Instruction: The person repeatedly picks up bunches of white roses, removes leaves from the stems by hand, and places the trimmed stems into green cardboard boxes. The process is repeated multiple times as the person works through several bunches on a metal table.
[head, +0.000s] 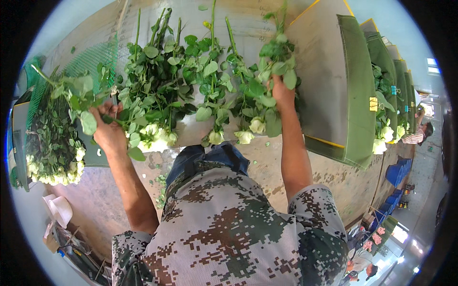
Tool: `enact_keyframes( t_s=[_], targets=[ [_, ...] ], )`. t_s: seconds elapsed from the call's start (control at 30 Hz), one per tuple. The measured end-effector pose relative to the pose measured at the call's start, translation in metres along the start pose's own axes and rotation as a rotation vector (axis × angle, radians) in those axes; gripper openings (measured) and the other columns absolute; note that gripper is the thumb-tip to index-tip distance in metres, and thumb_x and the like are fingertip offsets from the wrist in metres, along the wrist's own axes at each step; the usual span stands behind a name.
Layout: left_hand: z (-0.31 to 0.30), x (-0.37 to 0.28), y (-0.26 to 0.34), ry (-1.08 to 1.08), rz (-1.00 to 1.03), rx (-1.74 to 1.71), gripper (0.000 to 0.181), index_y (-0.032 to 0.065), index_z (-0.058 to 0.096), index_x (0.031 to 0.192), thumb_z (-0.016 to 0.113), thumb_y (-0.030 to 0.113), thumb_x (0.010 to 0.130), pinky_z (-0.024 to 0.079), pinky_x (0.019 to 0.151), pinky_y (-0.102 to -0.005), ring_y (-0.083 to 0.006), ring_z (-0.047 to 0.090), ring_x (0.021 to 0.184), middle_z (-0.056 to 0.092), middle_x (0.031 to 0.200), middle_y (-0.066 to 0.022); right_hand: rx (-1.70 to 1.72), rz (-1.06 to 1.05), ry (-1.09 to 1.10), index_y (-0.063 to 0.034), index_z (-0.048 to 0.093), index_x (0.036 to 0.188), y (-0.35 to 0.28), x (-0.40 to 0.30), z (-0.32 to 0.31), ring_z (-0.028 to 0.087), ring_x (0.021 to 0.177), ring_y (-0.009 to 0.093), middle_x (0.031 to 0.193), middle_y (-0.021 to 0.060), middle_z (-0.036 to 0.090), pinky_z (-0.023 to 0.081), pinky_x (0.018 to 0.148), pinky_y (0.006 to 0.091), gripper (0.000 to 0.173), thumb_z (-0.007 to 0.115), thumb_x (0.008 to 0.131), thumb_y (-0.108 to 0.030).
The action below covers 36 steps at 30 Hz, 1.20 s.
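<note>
My left hand [109, 132] is closed around a leafy rose stem [80, 87], its cut end pointing up and to the left; I cannot make out its bloom. At the right, my right hand [282, 93] grips leafy rose stems [281, 50], slightly blurred, with leaves covering the fingers. Between the hands, cut white roses lie in loose groups on a grey worktop [186, 130], blooms towards me and stems away. The thickest group [154, 85] is nearest my left hand. A single rose [216, 137] lies near the middle, and two pale blooms [245, 136] are beside my right forearm.
A large bundle of white roses [53, 143] rests at the left by green netting [91, 59]. To the right stands a grey partition [322, 78] edged with green cloth [357, 93]. Clips hold further cloths beyond it. Other people [418, 134] are in the distance. Leaf scraps litter the floor.
</note>
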<state>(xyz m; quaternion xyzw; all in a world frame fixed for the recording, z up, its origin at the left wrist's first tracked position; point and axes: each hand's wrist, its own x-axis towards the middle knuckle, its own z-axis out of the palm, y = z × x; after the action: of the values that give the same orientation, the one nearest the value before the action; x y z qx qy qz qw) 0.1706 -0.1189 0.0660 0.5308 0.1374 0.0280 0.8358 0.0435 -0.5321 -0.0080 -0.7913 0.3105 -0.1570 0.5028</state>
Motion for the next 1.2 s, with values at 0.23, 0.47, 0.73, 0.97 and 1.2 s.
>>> enact_keyframes(
  t_s=[0.23, 0.47, 0.73, 0.97, 1.2],
  targets=[
    [-0.022, 0.003, 0.009, -0.004, 0.016, -0.073, 0.027, 0.0069, 0.048, 0.084, 0.047, 0.031, 0.097, 0.046, 0.085, -0.0384, -0.0187, 0.049, 0.076, 0.053, 0.086, -0.006, -0.349, 0.072, -0.184, -0.0062, 0.057, 0.115, 0.109, 0.005, 0.039, 0.058, 0.083, 0.041, 0.091, 0.0215, 0.062, 0.045, 0.073, 0.0505, 0.03, 0.047, 0.09, -0.021],
    [-0.03, -0.005, 0.014, -0.04, 0.058, -0.084, 0.024, 0.0087, 0.047, 0.085, 0.053, 0.029, 0.094, 0.041, 0.082, -0.0358, -0.0166, 0.046, 0.076, 0.051, 0.086, -0.0041, -0.207, 0.236, -0.149, -0.0057, 0.061, 0.109, 0.07, -0.003, 0.035, 0.059, 0.087, 0.04, 0.095, 0.0205, 0.064, 0.046, 0.076, 0.0469, 0.031, 0.049, 0.09, -0.027],
    [-0.025, -0.009, 0.01, -0.084, 0.025, -0.067, 0.016, 0.0087, 0.051, 0.09, 0.054, 0.024, 0.092, 0.041, 0.074, -0.033, -0.0161, 0.046, 0.07, 0.052, 0.086, -0.0036, -0.32, -0.08, 0.115, -0.0019, 0.054, 0.119, 0.104, 0.01, 0.006, 0.062, 0.073, 0.035, 0.093, 0.02, 0.063, 0.048, 0.067, 0.0454, 0.033, 0.049, 0.087, -0.01],
    [-0.012, -0.015, 0.0, -0.029, -0.057, 0.053, 0.026, 0.0014, 0.056, 0.109, 0.049, 0.023, 0.095, 0.044, 0.065, -0.0306, -0.0134, 0.045, 0.068, 0.053, 0.087, -0.0038, -0.905, 0.017, 0.17, -0.0165, 0.042, 0.135, 0.042, -0.011, -0.071, 0.059, 0.081, 0.041, 0.099, 0.0194, 0.059, 0.047, 0.069, 0.0518, 0.046, 0.045, 0.089, -0.014],
    [0.006, -0.017, -0.004, -0.087, -0.11, 0.237, 0.029, 0.0005, 0.059, 0.117, 0.049, 0.017, 0.096, 0.047, 0.06, -0.0258, -0.0098, 0.045, 0.064, 0.055, 0.086, -0.0026, -0.974, 0.235, 0.04, -0.0198, 0.041, 0.137, 0.084, -0.007, -0.05, 0.055, 0.099, 0.038, 0.113, 0.0159, 0.053, 0.046, 0.073, 0.0538, 0.043, 0.044, 0.094, -0.023]
  ],
)
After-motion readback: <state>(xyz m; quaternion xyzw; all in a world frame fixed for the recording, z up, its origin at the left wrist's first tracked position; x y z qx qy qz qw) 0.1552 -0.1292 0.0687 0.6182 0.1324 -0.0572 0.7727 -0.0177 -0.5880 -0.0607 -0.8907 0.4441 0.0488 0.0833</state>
